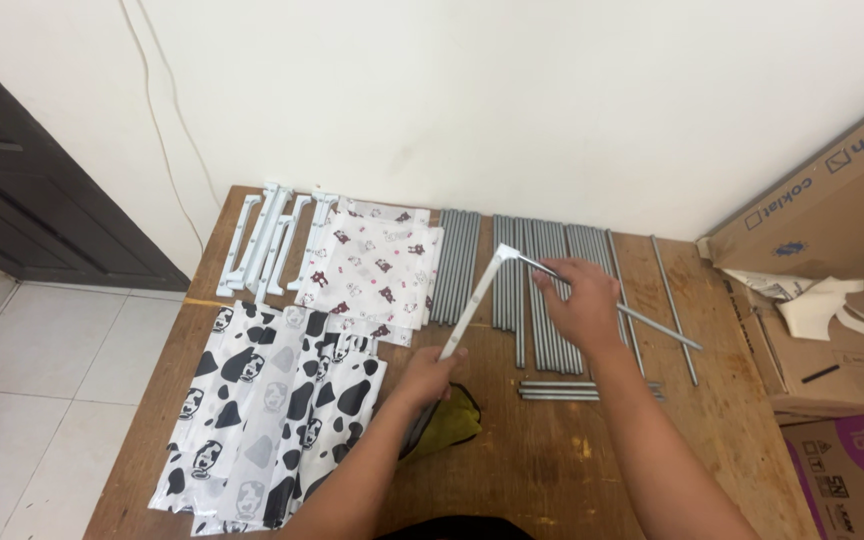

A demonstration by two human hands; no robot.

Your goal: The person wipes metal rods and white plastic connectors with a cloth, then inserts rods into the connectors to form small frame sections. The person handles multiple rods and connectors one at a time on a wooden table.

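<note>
My left hand (430,375) grips the lower end of a white plastic connector bar (476,298) that slants up to the right. My right hand (580,300) holds a thin grey metal rod (657,326) whose left end meets the top end of the white bar. Both are held just above a wooden table (552,460). Under my right hand lie rows of several grey metal rods (552,250).
More white plastic bars (264,240) lie at the table's back left, beside a white patterned fabric sheet (377,265). Cow-print fabric pieces (272,410) cover the front left. A yellow-green cloth (452,420) and short rods (562,390) lie near me. Cardboard boxes (832,200) stand at right.
</note>
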